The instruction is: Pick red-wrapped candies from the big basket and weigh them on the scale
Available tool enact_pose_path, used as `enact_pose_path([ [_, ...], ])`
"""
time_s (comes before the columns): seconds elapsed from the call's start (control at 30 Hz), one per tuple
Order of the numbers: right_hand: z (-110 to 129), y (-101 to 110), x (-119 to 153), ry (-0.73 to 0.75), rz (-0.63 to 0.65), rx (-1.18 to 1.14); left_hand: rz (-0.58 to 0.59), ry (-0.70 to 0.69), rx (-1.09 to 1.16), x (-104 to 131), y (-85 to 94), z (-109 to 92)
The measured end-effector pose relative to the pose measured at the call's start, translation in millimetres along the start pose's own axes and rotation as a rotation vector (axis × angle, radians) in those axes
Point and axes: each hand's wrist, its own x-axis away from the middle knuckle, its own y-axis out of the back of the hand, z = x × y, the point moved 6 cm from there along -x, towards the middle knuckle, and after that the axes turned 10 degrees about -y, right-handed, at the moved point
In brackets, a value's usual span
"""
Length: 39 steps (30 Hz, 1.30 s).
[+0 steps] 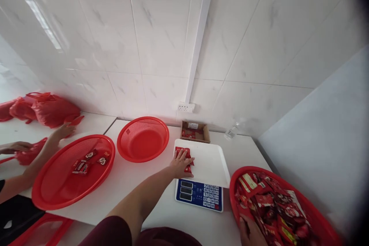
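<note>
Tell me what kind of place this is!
It looks like a small packing room, maybe for snacks. There's a digital scale on the table, a red basket of little wrapped packets, and red plastic bags by the wall.

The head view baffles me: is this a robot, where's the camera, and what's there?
No robot: these are a person's bare hands, filmed by a camera worn on the head. The left hand spreads over red packets on the white tray of a scale. The right hand is at the near edge of a basket heaped with packets; its grip is unclear. Two other red baskets and a cardboard box stand on the table. The hands at far left are another person's, at red bags.
</note>
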Motion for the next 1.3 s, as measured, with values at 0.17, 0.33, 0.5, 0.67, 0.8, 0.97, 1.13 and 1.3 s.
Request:
enact_pose_path([
  [0.17,7.1,2.7,6.2,0.007,-0.060,0.009,-0.031,-0.006,-0.066,-17.2,5.1,3.7],
  [0.33,16.1,4.5,7.5,0.018,-0.070,0.021,-0.126,-0.031,-0.043,-26.3,9.4,6.4],
  [0.5,14.0,6.3,6.2,0.042,-0.069,0.011,-0.335,0.041,0.014,-37.8,30.9,13.3],
  [0.67,8.8,4.0,5.9,0.063,-0.063,0.011,-0.552,0.173,0.041,-13.4,79.5,47.4],
  [0.8,5.6,-0.5,6.4,0.038,-0.063,0.011,-0.674,0.380,0.011,37.8,116.2,98.7],
  [0.97,0.5,-5.9,6.0,0.041,-0.066,0.020,-0.544,0.403,-0.032,57.4,101.2,101.4],
  [1.13,-1.8,-5.7,4.4,0.080,-0.052,0.002,-0.202,0.054,0.030,26.1,40.8,38.3],
  [1.3,-4.4,-6.0,3.8,0.090,-0.043,-0.024,-0.033,-0.126,0.042,16.0,14.6,11.4],
])
